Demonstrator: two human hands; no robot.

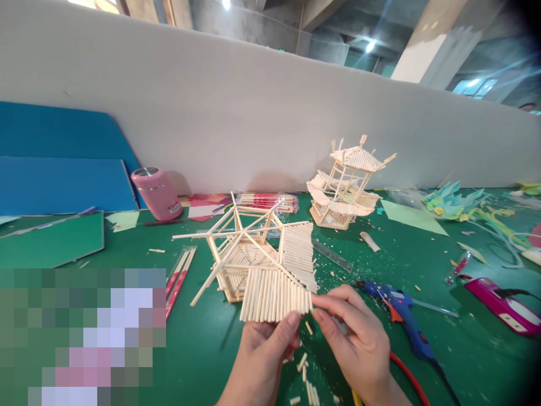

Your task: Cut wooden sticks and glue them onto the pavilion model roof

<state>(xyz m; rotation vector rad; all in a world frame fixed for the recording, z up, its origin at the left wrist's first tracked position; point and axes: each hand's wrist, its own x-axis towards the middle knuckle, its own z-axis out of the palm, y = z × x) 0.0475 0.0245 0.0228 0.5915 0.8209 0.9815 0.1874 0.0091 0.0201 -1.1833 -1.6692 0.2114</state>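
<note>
A pavilion model of thin wooden sticks is held tilted above the green table. My left hand grips its near roof edge from below, thumb on top of the row of sticks. Beside it, my right hand is closed in a pinch at the right end of that row, on a short wooden stick partly hidden by the fingertips. Two roof sections are covered with sticks; the others show bare beams. Cut stick pieces lie on the table below my hands.
A blue glue gun lies at right, near a pink power strip. A finished-looking stick pavilion stands behind, with a clear ruler before it. A pink flask stands by the grey partition. The lower left is pixelated.
</note>
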